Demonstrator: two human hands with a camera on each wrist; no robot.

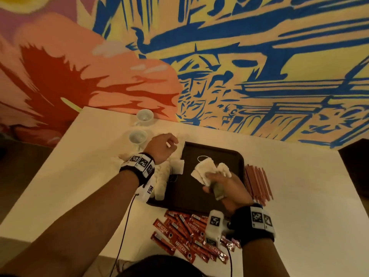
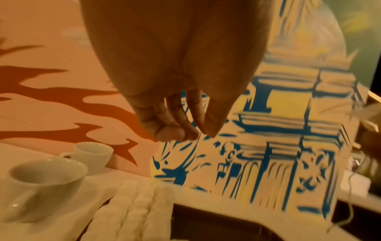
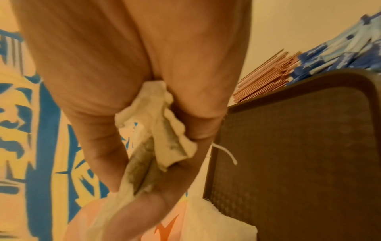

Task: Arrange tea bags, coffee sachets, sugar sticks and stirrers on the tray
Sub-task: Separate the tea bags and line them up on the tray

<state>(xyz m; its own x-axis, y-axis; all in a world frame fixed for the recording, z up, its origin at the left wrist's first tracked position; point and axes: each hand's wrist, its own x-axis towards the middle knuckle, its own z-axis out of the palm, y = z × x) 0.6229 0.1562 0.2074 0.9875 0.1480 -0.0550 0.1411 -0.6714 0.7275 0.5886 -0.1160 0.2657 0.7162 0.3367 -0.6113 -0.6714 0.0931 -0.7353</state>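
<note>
Dark brown plastic tray (image 1: 211, 194), rectangular with rounded corners, raised rim, fine pebbled texture on its floor, sits on a pale matte counter (image 1: 299, 206). Right hand (image 1: 229, 188) is over the tray, fingers curled round a bunch of tea bags (image 1: 205, 170): soft white crinkled paper pouches, dark contents showing through in the right wrist view, one thin white string looping out over the tray. The bunch fans out from the fingertips toward the tray's centre; cannot tell if it touches the tray floor. Left hand (image 1: 162, 145) is raised above the counter at the tray's far left corner, fingers loosely curled with thumb and fingertips near each other; a small pale spot shows at the fingers in the head view, too small to identify, and the left wrist view shows nothing clearly held. Below that hand more tea bags in a loose pile (image 1: 159, 176) lie along the tray's left edge, partly over the rim, one square bag (image 1: 178, 166) at the rim. Thin, straight, reddish-brown stirrers (image 1: 258, 181) lie in a flat bundle just beside the tray's right edge. Glossy red Nescafe coffee sachets (image 1: 185, 234), narrow stick shape, are scattered on the counter near the tray's near edge. Blue paper sticks (image 3: 338, 53) heap beyond the stirrers in the right wrist view. Two white glazed ceramic cups (image 1: 137, 136) stand left of the tray toward the wall, which carries a blue, yellow and red mural (image 1: 219, 56).
</note>
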